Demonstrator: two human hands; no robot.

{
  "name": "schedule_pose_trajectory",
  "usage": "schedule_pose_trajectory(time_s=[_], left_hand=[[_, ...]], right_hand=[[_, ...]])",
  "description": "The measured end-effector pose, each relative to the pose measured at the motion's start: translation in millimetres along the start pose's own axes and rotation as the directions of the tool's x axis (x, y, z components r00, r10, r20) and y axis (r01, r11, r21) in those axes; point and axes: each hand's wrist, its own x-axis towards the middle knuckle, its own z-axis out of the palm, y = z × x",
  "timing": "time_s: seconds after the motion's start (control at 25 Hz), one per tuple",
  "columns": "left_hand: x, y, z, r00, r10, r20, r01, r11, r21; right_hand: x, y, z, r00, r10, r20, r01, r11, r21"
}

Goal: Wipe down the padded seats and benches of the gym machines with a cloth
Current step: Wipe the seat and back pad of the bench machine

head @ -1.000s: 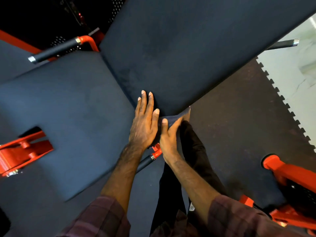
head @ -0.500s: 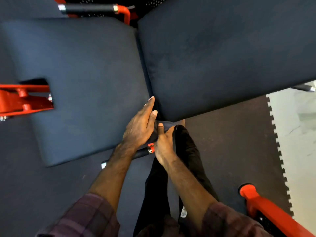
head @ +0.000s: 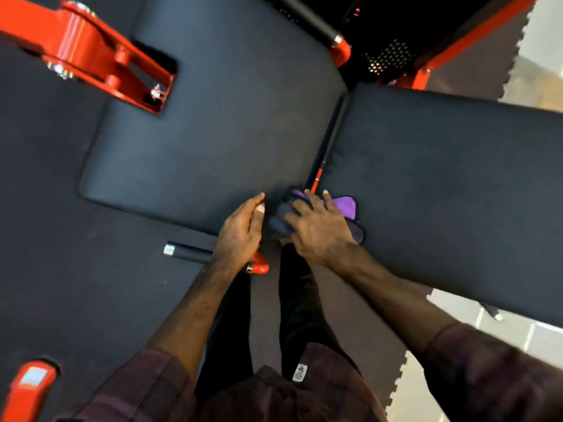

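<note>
Right hand (head: 320,231) now lies atop the cloth (head: 345,205), purple newly showing.

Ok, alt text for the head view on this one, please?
Seen from above, a person's right hand presses a dark and purple cloth onto the near corner of a black padded bench. The left hand hovers beside it, over a second pad on a red frame.
</note>
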Motion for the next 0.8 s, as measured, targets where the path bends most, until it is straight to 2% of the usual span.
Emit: schedule_pose_trajectory(time_s=[0.04, 0.08, 0.12, 0.16, 0.28, 0.4, 0.48, 0.56, 0.68, 0.8], left_hand=[[-5.0, -5.0, 8.9, 0.999, -0.04, 0.003, 0.04, 0.999, -0.01], [-10.3, -8.1, 18.0, 0.997, -0.074, 0.012, 0.075, 0.997, -0.02], [-15.0, -9.8, 28.3, 0.994, -0.106, 0.02, 0.106, 0.993, -0.045], [-19.3, -9.7, 38.9, 0.991, -0.129, 0.025, 0.131, 0.989, -0.071], [-28.4, -0.9, 67.8, 0.976, -0.216, -0.001, 0.213, 0.966, -0.144], [-29.0, 15.5, 91.2, 0.956, -0.294, -0.013, 0.284, 0.934, -0.217], [-25.9, 28.3, 104.3, 0.945, -0.327, -0.014, 0.314, 0.918, -0.243], [-18.0, 39.0, 110.8, 0.936, -0.352, -0.012, 0.339, 0.909, -0.245], [-7.9, 48.5, 117.5, 0.916, -0.4, -0.023, 0.384, 0.892, -0.239], [-6.3, 49.1, 120.7, 0.91, -0.414, -0.018, 0.401, 0.89, -0.216]], right_hand=[[6.6, -0.9, 4.1, 0.978, -0.095, 0.186, 0.124, 0.981, -0.152], [7.2, -0.3, 9.8, 0.921, -0.169, 0.351, 0.268, 0.929, -0.256], [4.8, 4.9, 14.0, 0.866, -0.214, 0.452, 0.384, 0.864, -0.326], [2.0, 10.4, 15.0, 0.834, -0.255, 0.489, 0.457, 0.816, -0.355], [18.4, 18.9, 2.0, 0.815, -0.334, 0.474, 0.524, 0.773, -0.357], [62.2, 50.2, -24.7, 0.898, -0.189, 0.397, 0.362, 0.83, -0.424], [76.3, 65.1, -38.0, 0.915, -0.121, 0.384, 0.305, 0.832, -0.464], [71.2, 70.1, -38.5, 0.9, -0.178, 0.398, 0.364, 0.809, -0.461], [79.1, 89.6, -53.8, 0.836, -0.279, 0.473, 0.488, 0.772, -0.406], [135.1, 142.0, -88.1, 0.907, -0.167, 0.388, 0.369, 0.759, -0.536]])
